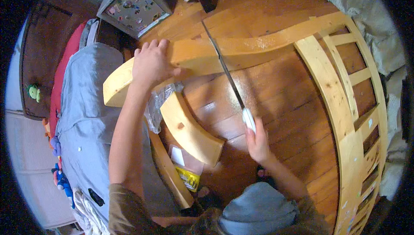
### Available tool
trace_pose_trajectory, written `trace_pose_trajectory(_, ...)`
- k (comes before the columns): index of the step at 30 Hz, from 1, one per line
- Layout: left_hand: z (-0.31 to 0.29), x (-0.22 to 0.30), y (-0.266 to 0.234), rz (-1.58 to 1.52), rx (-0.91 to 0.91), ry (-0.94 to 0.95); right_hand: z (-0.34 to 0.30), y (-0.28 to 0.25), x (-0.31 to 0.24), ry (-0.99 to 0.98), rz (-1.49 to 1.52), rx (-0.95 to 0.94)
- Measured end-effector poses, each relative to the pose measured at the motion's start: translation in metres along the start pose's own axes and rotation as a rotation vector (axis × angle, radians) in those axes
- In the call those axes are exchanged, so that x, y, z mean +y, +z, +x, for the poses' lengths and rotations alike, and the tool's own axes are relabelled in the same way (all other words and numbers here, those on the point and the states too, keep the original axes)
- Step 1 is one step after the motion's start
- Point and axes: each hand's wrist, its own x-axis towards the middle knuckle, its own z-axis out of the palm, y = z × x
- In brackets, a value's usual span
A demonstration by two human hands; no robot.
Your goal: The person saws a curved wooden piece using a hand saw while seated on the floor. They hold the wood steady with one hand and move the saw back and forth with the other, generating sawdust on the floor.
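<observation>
The white handle (249, 120) of the handsaw (229, 77) is gripped by the curled right hand (258, 143). On the far side, the wooden beam (194, 53) is clasped by the wide-spread left hand (149, 65); the blade (224, 66) is laid across it.

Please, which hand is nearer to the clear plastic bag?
Left: the left hand is on the wooden beam, just beyond the plastic bag; the right hand, holding the saw handle, is farther off to the right.

lone head-worn fisheye cam, super wide, pointed steeply down, fairly close, from wearer's side of the wooden beam (194, 53)
</observation>
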Motion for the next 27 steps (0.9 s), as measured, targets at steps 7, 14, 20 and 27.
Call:
trace_pose_trajectory(7,-0.001,0.005,0.004,0.005,0.014,0.009,-0.016,0.001,-0.002,-0.152,-0.146,0.034)
trace_pose_trajectory(14,0.004,0.010,0.000,-0.006,0.003,0.020,0.107,0.012,-0.044,-0.126,-0.065,0.071)
trace_pose_trajectory(20,0.002,0.006,-0.007,0.004,-0.053,-0.015,-0.052,-0.001,0.029,-0.145,0.035,0.094)
trace_pose_trajectory(27,-0.003,0.004,-0.001,0.009,-0.008,-0.037,0.048,0.003,-0.030,-0.005,0.042,-0.087)
